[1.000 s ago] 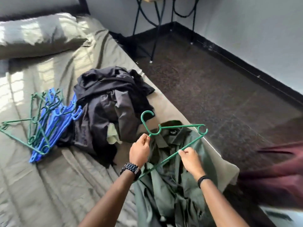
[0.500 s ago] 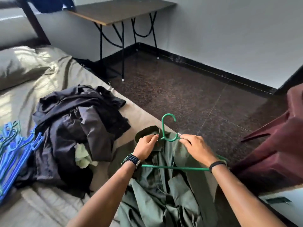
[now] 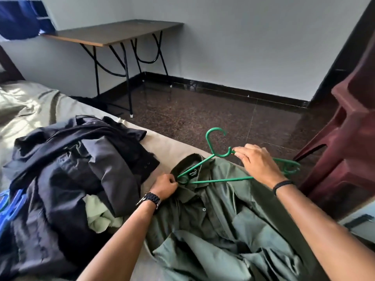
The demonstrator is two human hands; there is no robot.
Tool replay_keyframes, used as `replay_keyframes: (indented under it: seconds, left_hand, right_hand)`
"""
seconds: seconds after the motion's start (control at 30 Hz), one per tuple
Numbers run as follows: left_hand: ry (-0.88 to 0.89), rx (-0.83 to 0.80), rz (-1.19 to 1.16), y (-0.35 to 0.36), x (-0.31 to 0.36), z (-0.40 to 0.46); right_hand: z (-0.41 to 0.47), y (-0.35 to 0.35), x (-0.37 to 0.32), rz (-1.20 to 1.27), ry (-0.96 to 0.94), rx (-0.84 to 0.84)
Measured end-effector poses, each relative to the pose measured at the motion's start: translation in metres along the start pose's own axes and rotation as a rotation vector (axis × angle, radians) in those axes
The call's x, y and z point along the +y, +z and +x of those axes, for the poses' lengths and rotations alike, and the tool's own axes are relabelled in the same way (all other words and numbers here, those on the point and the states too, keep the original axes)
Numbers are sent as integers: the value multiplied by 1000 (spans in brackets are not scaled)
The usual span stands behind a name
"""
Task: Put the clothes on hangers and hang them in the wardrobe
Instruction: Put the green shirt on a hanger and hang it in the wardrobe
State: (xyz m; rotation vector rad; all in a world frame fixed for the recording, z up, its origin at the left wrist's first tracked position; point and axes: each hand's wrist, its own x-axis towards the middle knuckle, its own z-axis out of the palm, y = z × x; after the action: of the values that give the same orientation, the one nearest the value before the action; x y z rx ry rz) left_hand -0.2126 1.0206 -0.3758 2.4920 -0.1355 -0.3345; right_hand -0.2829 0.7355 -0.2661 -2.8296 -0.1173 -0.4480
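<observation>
An olive green shirt (image 3: 233, 216) lies spread on the bed, collar toward the floor side. A green plastic hanger (image 3: 215, 157) hovers over the collar, hook pointing up. My right hand (image 3: 257, 165) grips the hanger near the base of its hook. My left hand (image 3: 165, 185) pinches the shirt's collar at the hanger's left end, which sits at the collar opening. A pile of dark clothes (image 3: 71, 169) with a pale green garment (image 3: 99, 213) tucked in it lies to the left.
Blue hangers (image 3: 10, 207) peek in at the left edge of the bed (image 3: 30, 104). A folding table (image 3: 113, 33) stands against the wall. A maroon plastic chair (image 3: 349, 142) is close on the right. Dark floor lies beyond the bed.
The view has turned right and up. My right hand has lifted the hanger and tilted its left end down into the collar, while my left hand moved onto the collar.
</observation>
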Motion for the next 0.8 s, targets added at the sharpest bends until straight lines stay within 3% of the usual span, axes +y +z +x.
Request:
replay_keyframes:
  seconds: [0.1, 0.23, 0.43, 0.67, 0.8]
  left_hand:
    - [135, -67, 16, -14, -2, -10]
    - [325, 1, -36, -35, 11, -26]
    - [469, 18, -148, -69, 28, -46]
    - [530, 86, -309, -86, 51, -60]
    - [415, 170, -387, -89, 57, -67]
  right_hand:
    - [4, -5, -21, -72, 31, -24]
    - [22, -29, -47, -58, 38, -146]
    - [44, -59, -62, 11, 72, -184]
    - [40, -45, -86, 317, 158, -301]
    - [39, -11, -114, 448, 114, -323]
